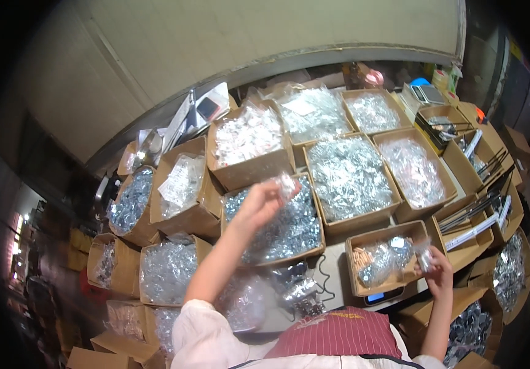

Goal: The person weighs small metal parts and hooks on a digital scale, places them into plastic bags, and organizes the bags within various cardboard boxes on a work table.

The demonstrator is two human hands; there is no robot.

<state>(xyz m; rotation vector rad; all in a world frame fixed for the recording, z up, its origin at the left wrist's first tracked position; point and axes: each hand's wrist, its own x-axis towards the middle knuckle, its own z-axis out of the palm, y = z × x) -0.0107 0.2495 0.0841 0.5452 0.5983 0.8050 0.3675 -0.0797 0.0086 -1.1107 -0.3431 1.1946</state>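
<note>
The left packet (287, 186) is held over the far part of the large box (305, 253); the right packet (423, 257) is held at the right rim of the small box (391, 288). The grip of the left hand (260, 204) is closed on the left packet, at the fingertips; the grip of the right hand (439, 272) is closed on the right packet, which projects from the fingers toward the far side; whether the rim is touched by it cannot be told. The small box is set on a scale (375, 297) on the bench (333, 270); grey-filled bags (380, 265) and tan pieces (362, 257) are contained in it. From the left packet, the small box is found to the right and nearer the body, well apart; from the right packet, its interior is found just to the left; the right hand is thus the nearer. The long axis of the left packet is obscured by blur and glare.
</note>
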